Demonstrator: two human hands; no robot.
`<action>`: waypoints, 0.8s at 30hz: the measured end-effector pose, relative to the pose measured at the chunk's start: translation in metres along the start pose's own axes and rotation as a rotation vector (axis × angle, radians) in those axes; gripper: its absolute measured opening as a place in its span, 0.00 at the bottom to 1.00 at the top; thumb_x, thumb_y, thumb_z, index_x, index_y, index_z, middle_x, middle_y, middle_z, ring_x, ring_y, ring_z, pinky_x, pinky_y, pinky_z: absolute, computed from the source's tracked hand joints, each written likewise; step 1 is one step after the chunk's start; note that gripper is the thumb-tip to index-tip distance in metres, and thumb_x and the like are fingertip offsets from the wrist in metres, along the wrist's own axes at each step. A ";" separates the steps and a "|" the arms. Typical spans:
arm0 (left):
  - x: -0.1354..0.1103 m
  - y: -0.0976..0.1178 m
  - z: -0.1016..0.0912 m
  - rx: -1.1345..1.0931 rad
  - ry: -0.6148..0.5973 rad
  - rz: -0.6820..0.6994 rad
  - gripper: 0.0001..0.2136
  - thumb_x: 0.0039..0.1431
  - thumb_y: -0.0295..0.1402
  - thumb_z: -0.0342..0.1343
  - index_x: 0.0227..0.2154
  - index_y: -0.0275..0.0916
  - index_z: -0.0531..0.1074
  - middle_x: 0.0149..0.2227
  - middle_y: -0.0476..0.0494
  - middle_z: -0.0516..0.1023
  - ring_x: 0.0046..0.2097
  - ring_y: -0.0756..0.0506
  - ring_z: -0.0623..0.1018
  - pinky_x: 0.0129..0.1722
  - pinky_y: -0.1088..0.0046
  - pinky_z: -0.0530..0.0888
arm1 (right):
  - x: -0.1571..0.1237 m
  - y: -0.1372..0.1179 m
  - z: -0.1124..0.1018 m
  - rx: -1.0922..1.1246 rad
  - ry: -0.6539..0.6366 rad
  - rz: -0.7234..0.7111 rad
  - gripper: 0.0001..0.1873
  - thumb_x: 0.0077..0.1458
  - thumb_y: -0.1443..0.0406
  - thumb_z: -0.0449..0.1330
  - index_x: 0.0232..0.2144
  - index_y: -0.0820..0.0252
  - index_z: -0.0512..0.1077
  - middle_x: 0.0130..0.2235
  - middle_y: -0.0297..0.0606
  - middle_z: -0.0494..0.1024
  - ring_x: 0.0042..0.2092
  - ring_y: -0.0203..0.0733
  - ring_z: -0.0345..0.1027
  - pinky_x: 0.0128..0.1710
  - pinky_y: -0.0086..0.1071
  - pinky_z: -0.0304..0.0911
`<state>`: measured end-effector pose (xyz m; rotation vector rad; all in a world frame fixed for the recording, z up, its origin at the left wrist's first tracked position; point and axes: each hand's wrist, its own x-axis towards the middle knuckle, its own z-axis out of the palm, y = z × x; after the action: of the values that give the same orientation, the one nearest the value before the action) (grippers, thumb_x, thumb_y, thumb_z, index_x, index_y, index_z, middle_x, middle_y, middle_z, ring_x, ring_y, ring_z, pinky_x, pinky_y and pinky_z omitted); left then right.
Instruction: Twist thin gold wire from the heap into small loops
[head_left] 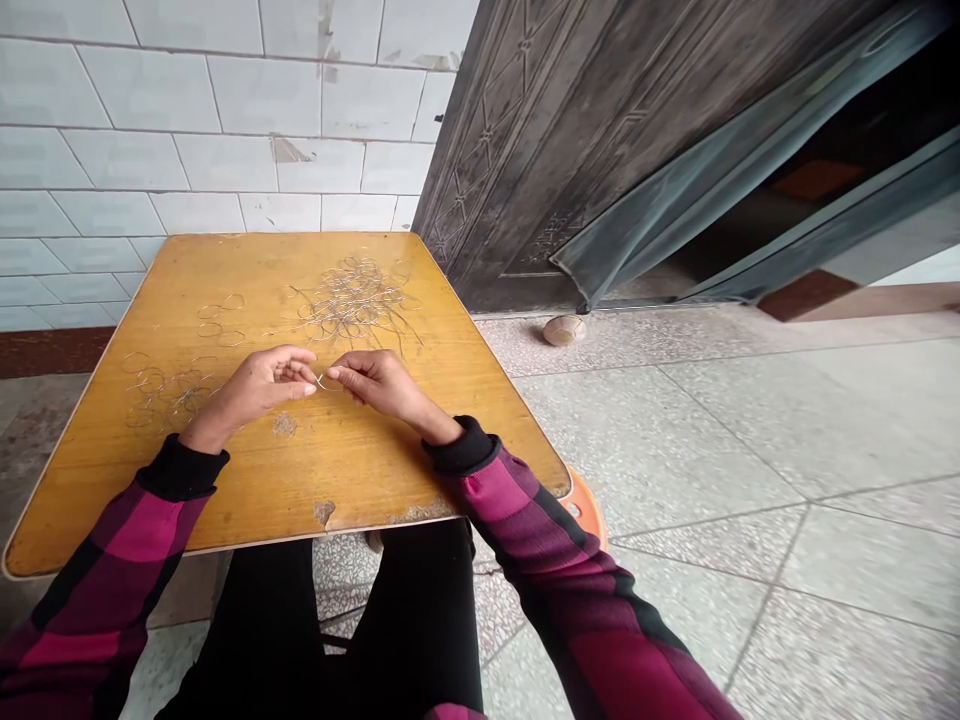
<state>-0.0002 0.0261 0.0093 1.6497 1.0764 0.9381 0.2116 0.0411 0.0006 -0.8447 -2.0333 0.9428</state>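
A thin, shiny piece of wire (322, 384), curved and crossing itself near one end, is held above the wooden table in front of me. My right hand (379, 382) pinches it between thumb and fingers. My left hand (262, 385) is beside the wire's other end, its fingers curved and apart from the thumb; contact with the wire is too small to make out. Beyond my right hand lies a tangled heap of thin wires (358, 300). Several wire loops (176, 390) are scattered to the left of my left hand, with a few more loops (220, 325) farther back.
The yellow-brown table (255, 500) has worn patches and stands against a white tiled wall (262, 95). A dark carved door (517, 150) and a hanging curtain (637, 220) are at the right. A roundish stone-like object (565, 330) and an orange stool (587, 508) are on the floor.
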 end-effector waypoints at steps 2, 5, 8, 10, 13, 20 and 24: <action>-0.001 0.002 0.000 -0.020 -0.136 -0.095 0.18 0.44 0.33 0.63 0.41 0.36 0.73 0.30 0.47 0.77 0.32 0.49 0.75 0.34 0.71 0.71 | 0.000 0.000 -0.001 0.013 -0.018 0.003 0.22 0.59 0.51 0.56 0.28 0.64 0.74 0.18 0.28 0.67 0.20 0.28 0.58 0.24 0.25 0.54; -0.004 0.006 0.002 0.007 -0.211 -0.160 0.16 0.44 0.33 0.63 0.38 0.36 0.74 0.27 0.49 0.76 0.28 0.50 0.73 0.30 0.74 0.68 | 0.000 0.002 -0.003 0.014 -0.032 0.003 0.21 0.58 0.51 0.58 0.30 0.65 0.75 0.20 0.29 0.69 0.19 0.27 0.58 0.23 0.25 0.54; -0.005 0.009 0.002 0.049 -0.226 -0.161 0.10 0.47 0.35 0.62 0.32 0.37 0.76 0.27 0.49 0.76 0.29 0.50 0.73 0.30 0.74 0.67 | 0.000 0.003 -0.004 -0.011 -0.055 -0.040 0.19 0.57 0.53 0.60 0.31 0.64 0.77 0.25 0.33 0.75 0.22 0.28 0.61 0.24 0.25 0.55; -0.006 0.011 0.001 0.086 -0.256 -0.168 0.08 0.48 0.36 0.61 0.29 0.37 0.77 0.28 0.48 0.76 0.30 0.51 0.72 0.31 0.74 0.67 | 0.000 0.003 -0.004 -0.039 -0.079 -0.077 0.17 0.57 0.54 0.60 0.31 0.63 0.78 0.27 0.35 0.77 0.26 0.30 0.65 0.27 0.25 0.57; -0.007 0.013 0.001 0.109 -0.327 -0.220 0.09 0.50 0.38 0.60 0.26 0.37 0.76 0.24 0.49 0.73 0.27 0.52 0.69 0.28 0.75 0.65 | 0.000 0.003 -0.004 -0.074 -0.119 -0.123 0.15 0.58 0.57 0.60 0.32 0.62 0.79 0.29 0.36 0.78 0.30 0.32 0.68 0.30 0.26 0.59; -0.009 0.017 0.012 0.154 -0.338 -0.237 0.11 0.51 0.37 0.58 0.20 0.36 0.71 0.19 0.52 0.66 0.23 0.53 0.64 0.23 0.77 0.59 | 0.000 0.005 -0.004 -0.107 -0.139 -0.182 0.13 0.60 0.59 0.59 0.34 0.62 0.79 0.32 0.37 0.79 0.31 0.32 0.70 0.32 0.26 0.61; -0.009 0.011 0.015 0.064 -0.268 -0.224 0.11 0.51 0.38 0.57 0.20 0.36 0.71 0.18 0.52 0.66 0.21 0.54 0.63 0.21 0.77 0.58 | 0.001 0.007 -0.004 0.065 -0.077 -0.069 0.15 0.57 0.56 0.61 0.33 0.64 0.78 0.29 0.35 0.76 0.23 0.27 0.63 0.25 0.25 0.60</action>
<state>0.0129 0.0110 0.0143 1.6133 1.0864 0.5256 0.2161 0.0463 -0.0027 -0.7083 -2.0720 1.0113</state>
